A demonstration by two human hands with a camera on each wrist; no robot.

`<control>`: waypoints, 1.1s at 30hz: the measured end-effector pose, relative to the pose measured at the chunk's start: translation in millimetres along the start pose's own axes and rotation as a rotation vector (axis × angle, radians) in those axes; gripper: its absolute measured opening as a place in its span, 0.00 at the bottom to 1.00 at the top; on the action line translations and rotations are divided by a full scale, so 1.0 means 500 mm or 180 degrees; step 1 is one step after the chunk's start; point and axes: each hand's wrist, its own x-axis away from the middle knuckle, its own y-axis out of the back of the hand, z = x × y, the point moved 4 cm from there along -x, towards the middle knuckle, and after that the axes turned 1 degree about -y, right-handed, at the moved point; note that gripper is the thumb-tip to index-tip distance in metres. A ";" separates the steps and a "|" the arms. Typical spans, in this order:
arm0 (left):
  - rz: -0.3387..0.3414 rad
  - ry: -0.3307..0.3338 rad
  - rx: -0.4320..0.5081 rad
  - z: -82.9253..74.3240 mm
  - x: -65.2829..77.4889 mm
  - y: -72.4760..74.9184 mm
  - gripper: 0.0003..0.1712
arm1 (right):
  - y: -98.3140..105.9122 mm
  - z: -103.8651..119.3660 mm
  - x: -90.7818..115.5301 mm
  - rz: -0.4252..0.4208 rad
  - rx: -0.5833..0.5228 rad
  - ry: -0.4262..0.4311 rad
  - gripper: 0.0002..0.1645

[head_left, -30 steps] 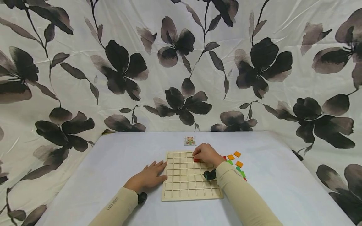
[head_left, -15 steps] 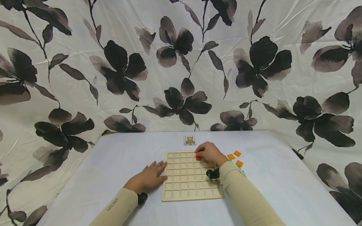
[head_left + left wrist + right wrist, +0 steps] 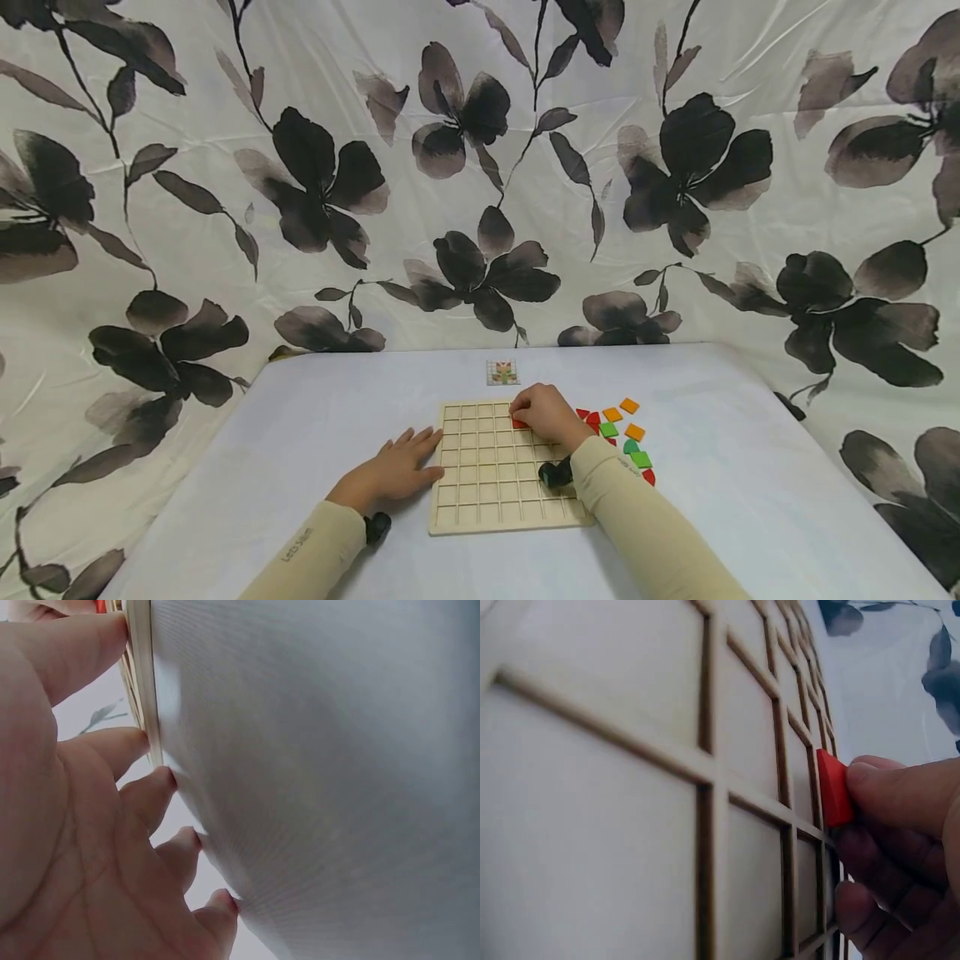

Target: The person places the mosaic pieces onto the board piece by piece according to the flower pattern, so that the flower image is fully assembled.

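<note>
A light wooden grid board [image 3: 480, 476] lies on the table, its shallow square cells bare where they show. My right hand [image 3: 551, 414] is over its far edge, pinching a small red tile [image 3: 834, 791] between thumb and fingers. In the right wrist view that tile stands tilted right at the cell ridges. My left hand [image 3: 393, 468] lies spread at the board's left side, thumb and index fingertip at its edge. Seen from the left wrist, the fingers [image 3: 124, 750] are extended, some along the board's rim. The forearm hides the board's right part.
Loose tiles lie right of the board: orange squares [image 3: 634, 432], green squares [image 3: 640, 459], a teal piece [image 3: 631, 447] and red pieces [image 3: 648, 477]. A small patterned card [image 3: 502, 372] lies beyond the board. A floral cloth [image 3: 480, 167] hangs behind the table.
The right hand, holding the red tile, shifted slightly right and away, then came back left and nearer, uncovering more loose tiles. The left hand has stayed in place.
</note>
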 end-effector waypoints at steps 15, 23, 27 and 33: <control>-0.0018 -0.0008 0.0033 0.002 -0.001 -0.001 0.40 | 0.004 0.009 0.008 0.0178 0.0039 0.0021 0.09; -0.0027 0.0008 0.0025 0.002 0.001 -0.002 0.40 | 0.018 0.029 -0.001 0.0531 0.0377 0.0187 0.13; -0.0030 0.0010 0.0028 0.003 -0.002 -0.003 0.40 | 0.014 0.033 -0.012 0.0731 0.0555 0.0355 0.16; -0.0016 -0.0037 0.0029 0.005 0.000 -0.005 0.40 | 0.004 0.014 -0.012 0.0621 0.0741 0.0557 0.08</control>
